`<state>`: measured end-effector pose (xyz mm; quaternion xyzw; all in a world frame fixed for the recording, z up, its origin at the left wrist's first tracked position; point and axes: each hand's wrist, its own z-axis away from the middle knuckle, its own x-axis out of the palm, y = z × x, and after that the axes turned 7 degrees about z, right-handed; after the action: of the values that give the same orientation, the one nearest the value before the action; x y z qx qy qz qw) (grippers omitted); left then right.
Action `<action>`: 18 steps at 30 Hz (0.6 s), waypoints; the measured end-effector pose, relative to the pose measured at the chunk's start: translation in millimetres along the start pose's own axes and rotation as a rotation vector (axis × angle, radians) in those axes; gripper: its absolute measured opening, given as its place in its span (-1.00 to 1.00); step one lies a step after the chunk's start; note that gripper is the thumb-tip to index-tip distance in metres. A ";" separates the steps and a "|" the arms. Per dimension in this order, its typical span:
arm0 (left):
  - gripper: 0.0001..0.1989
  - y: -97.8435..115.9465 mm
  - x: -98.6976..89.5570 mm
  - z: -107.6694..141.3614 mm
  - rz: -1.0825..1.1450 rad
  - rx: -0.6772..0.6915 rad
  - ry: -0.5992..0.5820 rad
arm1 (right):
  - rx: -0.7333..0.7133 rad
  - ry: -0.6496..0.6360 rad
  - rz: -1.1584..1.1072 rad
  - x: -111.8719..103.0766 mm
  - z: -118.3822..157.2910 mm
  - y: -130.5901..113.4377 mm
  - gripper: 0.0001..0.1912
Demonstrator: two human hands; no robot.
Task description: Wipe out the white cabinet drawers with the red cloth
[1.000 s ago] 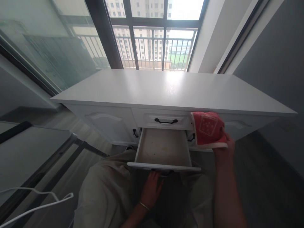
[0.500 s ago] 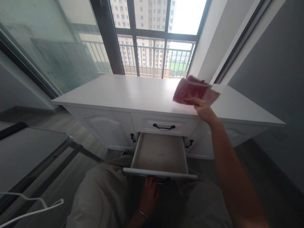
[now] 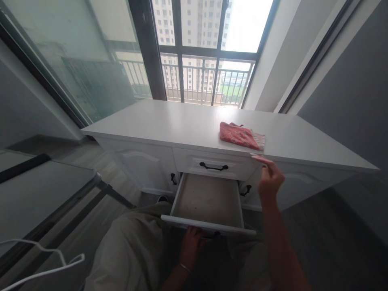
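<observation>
Lying on white surface [image 3: 169,121], right of frame center: red cloth [image 3: 238,135], pale at its right end. Right hand [image 3: 270,176] was below cloth in frame, empty, partly open, fingers reaching toward surface's front edge. Left hand [image 3: 191,242], bottom center, was at handle [image 3: 216,235] of open drawer [image 3: 209,200], fingers bent; could not tell how far closed, grip partly hidden. Small dark speck [image 3: 195,207] showed inside drawer.
</observation>
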<state>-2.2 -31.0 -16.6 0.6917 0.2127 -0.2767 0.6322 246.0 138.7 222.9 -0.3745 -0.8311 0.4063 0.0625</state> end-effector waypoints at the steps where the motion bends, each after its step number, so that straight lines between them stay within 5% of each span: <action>1: -0.83 -0.7 -0.1 -5.3 0.009 0.003 0.004 | 0.087 0.042 0.021 -6.8 14.4 9.9 -0.64; 8: -0.86 6.2 -12.3 -72.8 -0.061 0.015 -0.017 | 0.442 0.174 -0.072 -10.8 52.3 80.8 -0.79; 18: -0.79 5.2 -17.7 -178.5 -0.156 0.029 -0.037 | 0.560 0.146 -0.278 5.9 47.4 86.5 -0.82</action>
<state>8.0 146.5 7.3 0.6769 0.2503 -0.3408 0.6025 271.8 146.5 127.9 -0.2535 -0.7237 0.5787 0.2775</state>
